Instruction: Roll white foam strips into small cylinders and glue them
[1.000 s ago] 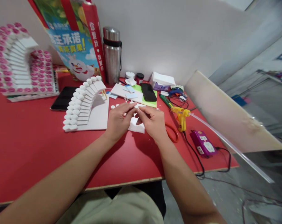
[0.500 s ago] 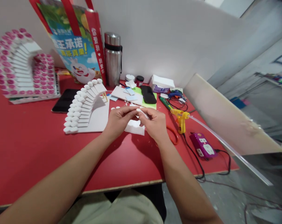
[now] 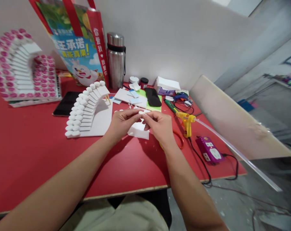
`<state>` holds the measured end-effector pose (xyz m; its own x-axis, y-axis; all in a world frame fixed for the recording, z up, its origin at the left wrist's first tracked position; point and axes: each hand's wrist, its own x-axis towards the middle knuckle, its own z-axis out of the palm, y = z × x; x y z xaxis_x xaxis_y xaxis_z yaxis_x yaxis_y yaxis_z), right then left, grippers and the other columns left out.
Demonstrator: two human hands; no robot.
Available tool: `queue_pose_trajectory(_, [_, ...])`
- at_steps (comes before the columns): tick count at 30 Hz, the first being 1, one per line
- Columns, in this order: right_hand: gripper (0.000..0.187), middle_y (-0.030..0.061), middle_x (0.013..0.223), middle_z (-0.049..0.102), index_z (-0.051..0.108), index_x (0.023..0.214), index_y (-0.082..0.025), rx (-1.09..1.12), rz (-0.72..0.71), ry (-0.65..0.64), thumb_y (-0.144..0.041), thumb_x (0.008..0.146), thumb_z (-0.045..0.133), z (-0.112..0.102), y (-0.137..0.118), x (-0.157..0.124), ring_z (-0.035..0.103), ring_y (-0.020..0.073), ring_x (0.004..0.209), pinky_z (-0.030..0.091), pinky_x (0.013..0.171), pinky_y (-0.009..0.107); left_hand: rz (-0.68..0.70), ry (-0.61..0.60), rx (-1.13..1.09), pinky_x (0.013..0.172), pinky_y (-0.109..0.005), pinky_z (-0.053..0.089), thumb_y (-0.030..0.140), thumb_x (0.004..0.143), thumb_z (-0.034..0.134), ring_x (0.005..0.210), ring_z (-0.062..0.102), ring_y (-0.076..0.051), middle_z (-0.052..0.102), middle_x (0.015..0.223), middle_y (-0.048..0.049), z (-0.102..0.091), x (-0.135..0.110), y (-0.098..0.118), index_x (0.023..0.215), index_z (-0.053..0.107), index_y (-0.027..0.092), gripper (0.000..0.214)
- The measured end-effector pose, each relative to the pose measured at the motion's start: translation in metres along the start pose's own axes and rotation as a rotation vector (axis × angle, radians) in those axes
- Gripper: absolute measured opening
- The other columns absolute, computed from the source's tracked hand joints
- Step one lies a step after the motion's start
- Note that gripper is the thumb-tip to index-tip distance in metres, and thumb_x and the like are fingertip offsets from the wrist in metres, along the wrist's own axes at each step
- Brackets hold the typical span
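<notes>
My left hand (image 3: 122, 123) and my right hand (image 3: 160, 125) meet above the table, fingertips closed. Between them they pinch a small white oval piece (image 3: 141, 112), partly covered by the fingers. White paper (image 3: 139, 132) lies under the hands. To the left stands a white curved model staircase (image 3: 93, 110) with rows of similar white ovals along its outer side. A few more white ovals show just behind my left hand, partly hidden by it. Beside my right wrist, orange-handled scissors (image 3: 180, 141) are mostly covered.
A yellow glue gun (image 3: 187, 123) with a long clear glue stick lies to the right, by a purple power socket (image 3: 210, 150). Behind are a steel flask (image 3: 116, 64), a bag (image 3: 80, 48), a black phone (image 3: 153, 97) and a pink-trimmed staircase model (image 3: 22, 70).
The white piece has turned between my fingertips; the length of it seen along my right thumb before no longer shows. Both hands stay in nearly the same place.
</notes>
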<state>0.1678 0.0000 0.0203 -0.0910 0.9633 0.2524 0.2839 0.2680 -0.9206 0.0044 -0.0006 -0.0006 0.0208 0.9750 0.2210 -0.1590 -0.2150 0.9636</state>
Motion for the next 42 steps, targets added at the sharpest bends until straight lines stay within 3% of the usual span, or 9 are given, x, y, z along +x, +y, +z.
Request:
queue_pose_trajectory(6, [0.021,-0.0015,0.064,0.069,0.077,0.081,-0.018,0.03,0.015,-0.018,-0.038,0.087,0.075,-0.002,-0.003,0.0,0.061,0.0106,0.05,0.046,0.053,0.024,-0.07,-0.04,-0.047,0.079,-0.033,0.056,0.036,0.076,0.088,0.081,0.071,-0.02,0.081,0.088,-0.0065,-0.002,0.001,0.009,0.095,0.086,0.02,0.025])
queue_pose_trajectory(13, [0.026,-0.0021,0.058,0.065,0.071,0.073,-0.018,-0.039,0.032,0.021,-0.04,0.087,0.073,0.0,0.0,0.0,0.056,0.0114,0.046,0.044,0.051,0.025,-0.093,0.023,-0.058,0.077,-0.031,0.053,0.036,0.074,0.089,0.077,0.067,-0.017,0.078,0.08,-0.0051,-0.003,0.003,0.004,0.092,0.085,0.019,0.026])
queue_pose_trajectory(20, [0.023,0.0078,0.075,0.074,0.07,0.075,-0.02,-0.518,-0.314,0.173,-0.032,0.093,0.063,0.006,0.005,-0.006,0.068,0.0215,0.075,0.051,0.074,0.034,-0.033,0.072,-0.023,0.081,-0.033,0.054,0.034,0.073,0.089,0.083,0.071,-0.02,0.08,0.085,-0.0068,0.004,0.001,0.001,0.091,0.083,0.016,0.026])
queue_pose_trajectory(22, [0.026,0.0076,0.076,0.074,0.071,0.079,-0.02,-0.375,-0.202,0.092,-0.04,0.094,0.065,0.005,0.003,-0.004,0.07,0.0213,0.073,0.053,0.073,0.033,-0.047,0.067,-0.041,0.079,-0.032,0.054,0.035,0.073,0.089,0.081,0.07,-0.02,0.08,0.085,-0.0064,0.002,0.002,0.001,0.091,0.083,0.017,0.027])
queue_pose_trajectory(26, [0.051,0.009,0.084,0.076,0.072,0.107,-0.018,0.306,0.318,-0.173,-0.065,0.1,0.054,-0.003,-0.004,0.005,0.072,0.0189,0.063,0.06,0.061,0.032,-0.077,-0.018,-0.096,0.079,-0.032,0.054,0.037,0.078,0.087,0.081,0.07,-0.018,0.08,0.091,-0.0062,-0.009,0.007,0.001,0.096,0.084,0.019,0.026])
queue_pose_trajectory(29, [0.051,0.0107,0.085,0.077,0.07,0.117,-0.015,0.61,0.547,-0.313,-0.056,0.108,0.041,-0.008,-0.006,0.011,0.072,0.0174,0.061,0.061,0.057,0.029,-0.07,-0.078,-0.103,0.082,-0.032,0.055,0.037,0.078,0.088,0.085,0.071,-0.019,0.081,0.097,-0.0068,-0.016,0.01,0.001,0.099,0.084,0.021,0.027])
queue_pose_trajectory(32, [0.034,0.0059,0.077,0.074,0.07,0.11,-0.015,0.717,0.585,-0.352,-0.038,0.109,0.046,-0.009,-0.002,0.011,0.066,0.0138,0.055,0.061,0.055,0.027,-0.066,-0.115,-0.096,0.084,-0.034,0.057,0.038,0.077,0.089,0.089,0.072,-0.021,0.082,0.099,-0.0077,-0.018,0.01,0.002,0.1,0.085,0.021,0.028])
queue_pose_trajectory(36, [0.023,-0.0009,0.072,0.066,0.072,0.104,-0.017,0.78,0.534,-0.358,-0.036,0.103,0.059,-0.008,0.001,0.009,0.053,0.0096,0.051,0.06,0.053,0.025,-0.065,-0.123,-0.064,0.08,-0.035,0.057,0.04,0.078,0.088,0.084,0.072,-0.021,0.082,0.095,-0.0077,-0.018,0.009,0.003,0.098,0.085,0.022,0.028])
queue_pose_trajectory(42, [0.032,-0.0045,0.074,0.055,0.074,0.097,-0.018,0.71,0.483,-0.368,-0.043,0.08,0.085,-0.007,0.0,0.006,0.042,0.0071,0.055,0.058,0.053,0.023,-0.102,-0.123,-0.085,0.082,-0.036,0.058,0.038,0.078,0.088,0.086,0.074,-0.022,0.081,0.095,-0.0079,-0.018,0.008,0.003,0.097,0.085,0.022,0.025])
